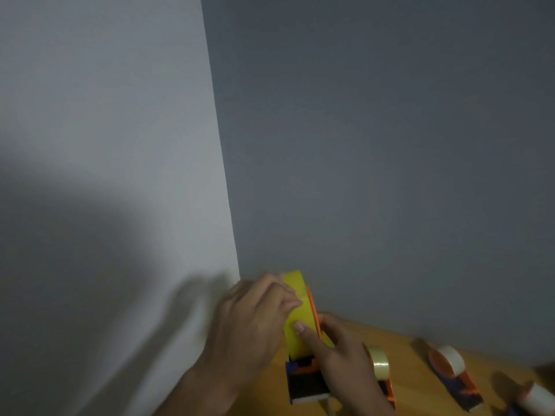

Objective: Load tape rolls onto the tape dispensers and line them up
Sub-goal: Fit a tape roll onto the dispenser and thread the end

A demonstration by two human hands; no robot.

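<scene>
A yellow tape roll (pixel 297 291) sits on an orange-and-blue tape dispenser (pixel 306 381) at the bottom centre of the head view. My left hand (pixel 255 319) wraps the roll from the left, fingers across its face. From the right, my right hand (pixel 339 352) touches the roll, its thumb pressed on the yellow band. Further right stand a dispenser with a clear tape roll (pixel 380 360), another dispenser with a white roll (pixel 450 360), and a third one (pixel 537 397) cut off by the frame edge. The picture is blurred.
The dispensers stand on a wooden table (pixel 417 394) pushed into a room corner. A pale wall (pixel 105 145) rises on the left and a darker grey wall (pixel 390 145) behind, close to the dispensers.
</scene>
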